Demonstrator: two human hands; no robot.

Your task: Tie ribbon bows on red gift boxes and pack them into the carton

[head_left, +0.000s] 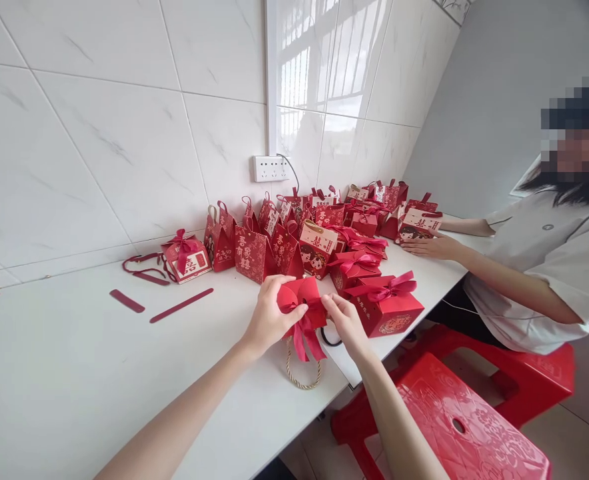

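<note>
A small red gift box (pixel 298 289) is held over the white table near its front edge. My left hand (pixel 268 319) grips it from the left, with the thumb across its face. At the box's right edge, my right hand (pixel 345 321) pinches the red ribbon (pixel 306 341); the exact contact is partly hidden by the fingers. Two ribbon tails hang down from the box. Below them a twisted gold cord loop (pixel 303 385) lies on the table. Close to my right hand, a thin black loop (pixel 330 341) shows partly. A larger red box with a bow (pixel 387 303) stands just right.
Several red wedding boxes (pixel 255 257) crowd along the tiled wall. Ribbon strips (pixel 182 305) lie left on the white table (pixel 99 387). A co-worker's hand (pixel 432 247) touches a box at the far right. Red plastic stools (pixel 464 420) stand beside the table.
</note>
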